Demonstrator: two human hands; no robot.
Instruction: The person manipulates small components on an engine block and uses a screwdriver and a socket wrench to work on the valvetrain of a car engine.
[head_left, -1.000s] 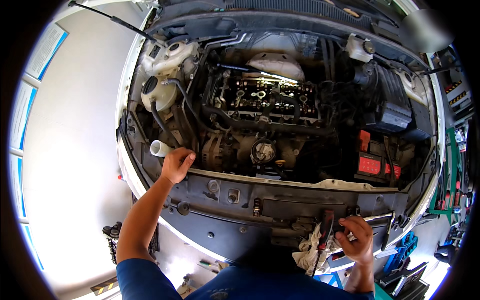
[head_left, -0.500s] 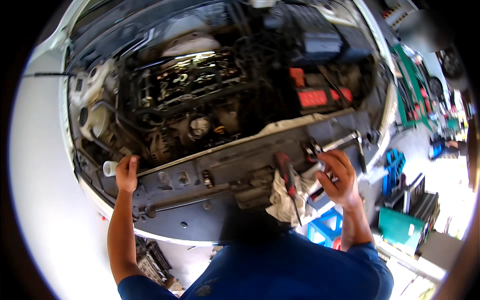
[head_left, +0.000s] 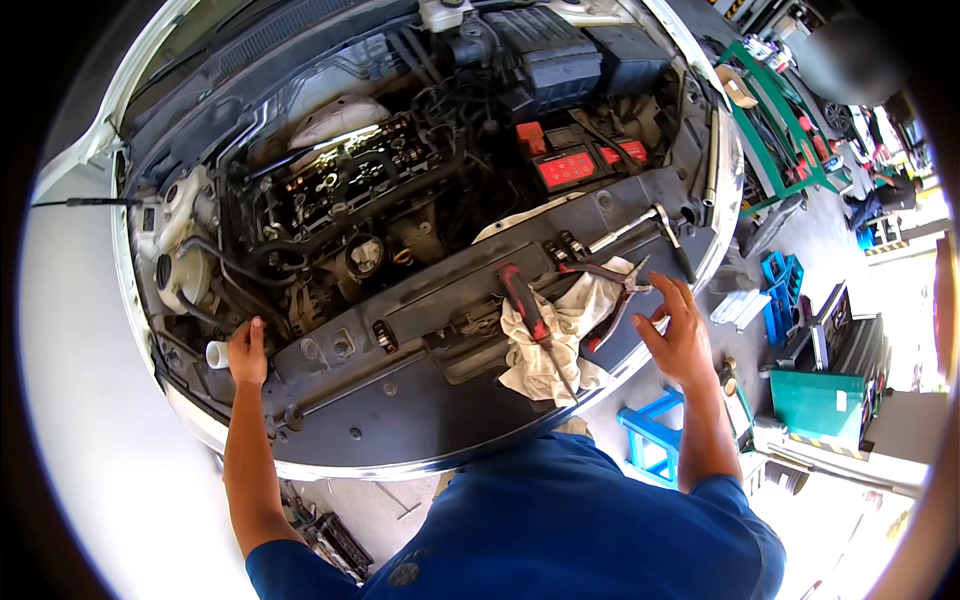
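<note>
My left hand (head_left: 246,349) is at the engine bay's front left, fingers closed around a white plastic cylinder (head_left: 217,355) whose end sticks out leftward. My right hand (head_left: 668,314), fingers apart and empty, hovers beside pliers (head_left: 630,283) with red-and-black handles. These lie on a crumpled cream rag (head_left: 562,365) on the front panel (head_left: 460,413), along with a red-and-black screwdriver (head_left: 526,305). A ratchet with a long extension (head_left: 670,230) rests just beyond them. The exposed engine top (head_left: 340,175) shows behind the panel.
The battery (head_left: 570,168) sits back right in the engine bay. On the right are a green cart (head_left: 760,150), a blue stool (head_left: 655,430), blue crates (head_left: 780,300) and a teal cabinet (head_left: 820,405). Another person (head_left: 890,195) is farther off at the right edge.
My view has swung rightward, bringing more of the workshop in. My right hand has moved from over the screwdriver to just right of the pliers. My left hand stays at the white cylinder.
</note>
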